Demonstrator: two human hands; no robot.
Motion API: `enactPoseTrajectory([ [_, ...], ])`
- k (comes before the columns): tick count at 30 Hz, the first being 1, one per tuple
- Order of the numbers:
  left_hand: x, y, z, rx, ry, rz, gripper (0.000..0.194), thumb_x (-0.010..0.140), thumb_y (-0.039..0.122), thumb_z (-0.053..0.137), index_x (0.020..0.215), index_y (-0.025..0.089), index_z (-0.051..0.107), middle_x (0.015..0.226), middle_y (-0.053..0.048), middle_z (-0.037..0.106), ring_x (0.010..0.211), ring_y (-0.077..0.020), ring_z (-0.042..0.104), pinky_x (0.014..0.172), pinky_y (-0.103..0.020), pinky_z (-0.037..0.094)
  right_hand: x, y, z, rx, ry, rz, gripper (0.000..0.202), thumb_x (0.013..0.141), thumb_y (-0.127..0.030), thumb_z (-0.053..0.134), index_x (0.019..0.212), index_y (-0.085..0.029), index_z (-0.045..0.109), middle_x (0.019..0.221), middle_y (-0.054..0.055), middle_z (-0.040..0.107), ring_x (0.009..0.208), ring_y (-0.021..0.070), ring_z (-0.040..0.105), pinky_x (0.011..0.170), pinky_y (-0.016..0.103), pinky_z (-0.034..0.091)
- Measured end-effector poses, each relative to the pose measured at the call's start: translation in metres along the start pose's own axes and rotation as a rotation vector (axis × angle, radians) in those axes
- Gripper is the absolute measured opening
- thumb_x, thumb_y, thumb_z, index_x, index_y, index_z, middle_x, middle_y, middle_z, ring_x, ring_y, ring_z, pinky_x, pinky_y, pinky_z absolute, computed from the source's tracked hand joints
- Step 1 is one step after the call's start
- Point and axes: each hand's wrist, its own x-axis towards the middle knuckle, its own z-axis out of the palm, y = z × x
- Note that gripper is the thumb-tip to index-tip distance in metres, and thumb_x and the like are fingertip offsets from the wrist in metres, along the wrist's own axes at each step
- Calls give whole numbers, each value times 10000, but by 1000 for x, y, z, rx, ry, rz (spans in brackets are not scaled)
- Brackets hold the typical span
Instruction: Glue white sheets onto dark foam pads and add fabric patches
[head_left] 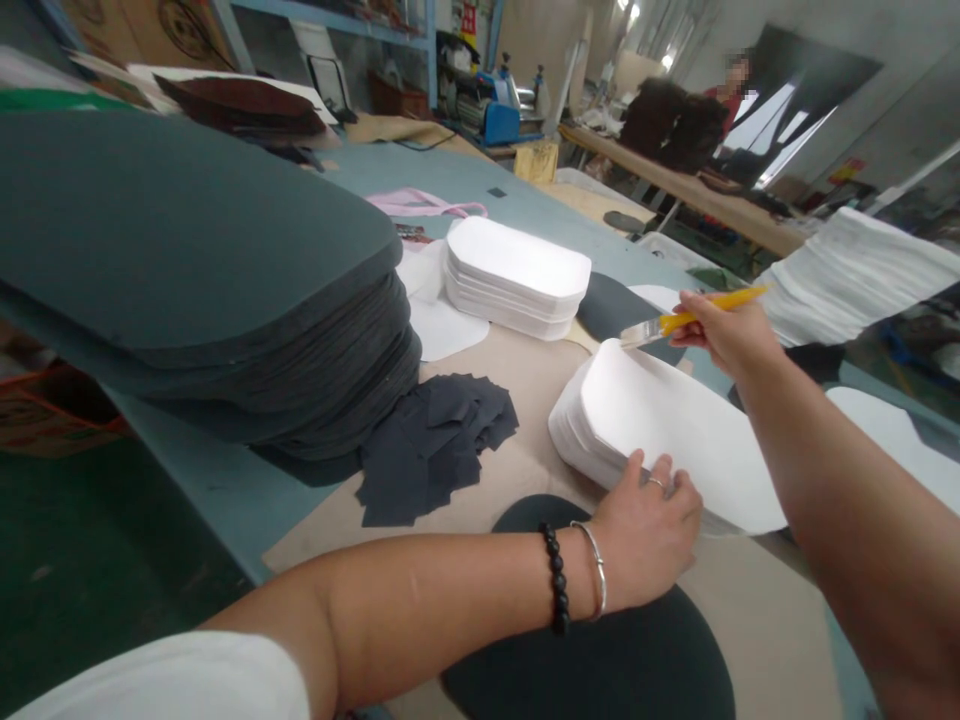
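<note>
- Nearest us: dark pad at the bench edge, our left forearm lying across it.
- Left hand rests on the near edge of the white stack, fingers curled down on the top sheet, pressing rather than gripping.
- The white stack lies right under that hand; its long axis runs from near right to far left, rounded end pointing far left.
- Right hand is closed round a yellow brush over the stack's far edge.
- Brush axis is near level, bristles pointing left, just beside the top sheet; we can't tell if they touch.
- Left hand is on the stack, right is above it.
- Farther left: dark scraps, dark stack, second white stack.
</note>
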Motion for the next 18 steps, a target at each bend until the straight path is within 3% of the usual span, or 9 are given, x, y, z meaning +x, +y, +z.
enactPoseTrajectory([
  [5, 1, -1, -4, -26, -9, 9, 501, 1043, 385, 437, 1448, 112, 548, 1447, -195, 559, 1364, -396, 503, 1093, -597, 396, 2, -14, -14, -4, -134, 8, 173, 768, -155, 846, 853, -122, 699, 780, 19, 728, 681, 111, 680, 644, 209, 577],
  [8, 1, -1, -5, -20, -20, 10, 490, 1045, 383, 435, 1434, 112, 559, 1454, -201, 554, 1370, -401, 495, 1095, -602, 387, -3, -9, -23, -53, -206, 89, 201, 758, -152, 850, 898, -63, 736, 880, 90, 749, 741, 133, 695, 719, 253, 576],
  [10, 1, -1, -5, -9, -22, 11, 480, 1047, 381, 434, 1417, 106, 571, 1457, -199, 551, 1374, -405, 492, 1102, -601, 380, -7, -1, -36, -80, -188, 131, 181, 769, -129, 829, 899, -40, 740, 860, 110, 743, 719, 133, 689, 720, 264, 570],
  [18, 3, -2, -6, -7, -64, 15, 502, 1034, 434, 490, 1425, 125, 554, 1459, -192, 546, 1395, -395, 473, 1120, -589, 362, -35, 25, -132, -152, -8, 274, 57, 810, -39, 751, 861, -65, 747, 953, 167, 747, 764, 178, 726, 731, 300, 599],
])
